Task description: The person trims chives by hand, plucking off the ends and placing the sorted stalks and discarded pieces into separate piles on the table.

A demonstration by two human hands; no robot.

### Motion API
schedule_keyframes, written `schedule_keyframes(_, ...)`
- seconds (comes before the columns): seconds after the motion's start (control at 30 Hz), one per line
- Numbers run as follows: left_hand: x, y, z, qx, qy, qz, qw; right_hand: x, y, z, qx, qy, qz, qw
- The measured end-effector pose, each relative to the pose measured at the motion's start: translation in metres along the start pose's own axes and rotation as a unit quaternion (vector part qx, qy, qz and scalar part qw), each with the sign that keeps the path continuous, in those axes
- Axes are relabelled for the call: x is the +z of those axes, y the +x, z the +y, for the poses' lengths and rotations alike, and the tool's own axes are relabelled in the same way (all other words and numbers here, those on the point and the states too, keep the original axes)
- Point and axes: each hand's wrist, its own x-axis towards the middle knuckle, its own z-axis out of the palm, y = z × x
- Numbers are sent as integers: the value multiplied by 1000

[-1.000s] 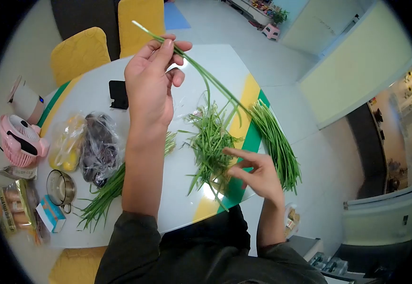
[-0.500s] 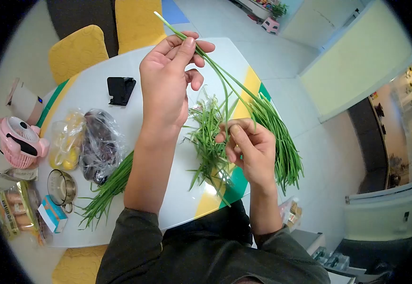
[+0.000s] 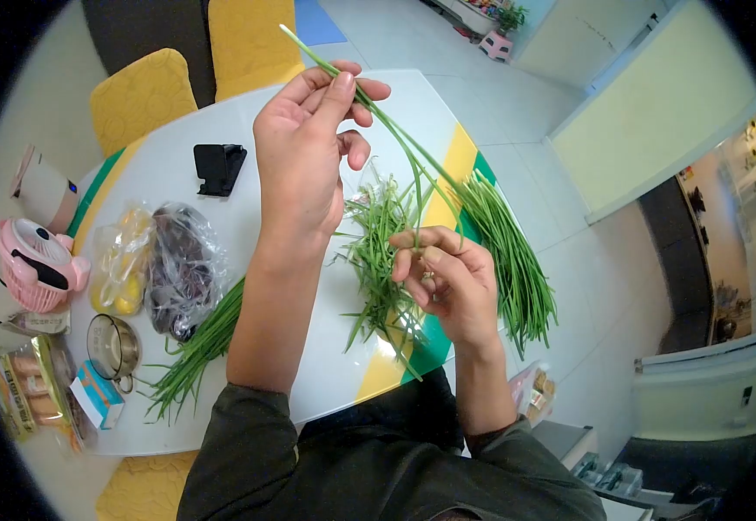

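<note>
My left hand (image 3: 317, 130) is raised over the table, thumb and fingers pinching a garlic chive (image 3: 393, 129) near its pale end. Its long green leaves hang down to the right. Lower down, my right hand (image 3: 449, 282) has its thumb and forefinger closed on the end of one leaf. Below and between the hands lies a loose, tangled pile of chive trimmings (image 3: 378, 252). To the right of that hand a neat bunch of chives (image 3: 517, 269) rests at the table edge. Another bunch of chives (image 3: 196, 360) is partly hidden behind my left forearm.
On the left of the table (image 3: 326, 347) are a bag of yellow produce (image 3: 124, 269), a bag of dark produce (image 3: 185, 269), a glass cup (image 3: 113, 346), a blue-white box (image 3: 98, 395) and a pink fan (image 3: 38, 260). A black stand (image 3: 219, 170) sits farther back. Yellow chairs (image 3: 144, 100) stand behind.
My right hand has shifted slightly left and its fingers have spread a little. My left hand keeps its pinch on the chive, almost still.
</note>
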Motion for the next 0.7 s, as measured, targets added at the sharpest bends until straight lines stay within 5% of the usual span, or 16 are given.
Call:
schedule_keyframes(0.33,1,1,2,3,0,11,1000,-3,0,5,-7,-56,13,998)
schedule_keyframes(0.57,-6,4,1,22,-4,17,1000,-19,-10,33,31,-100,-75,992)
schedule_keyframes(0.7,-14,8,9,28,-17,24,999,-35,-17,50,20,-217,-75,973)
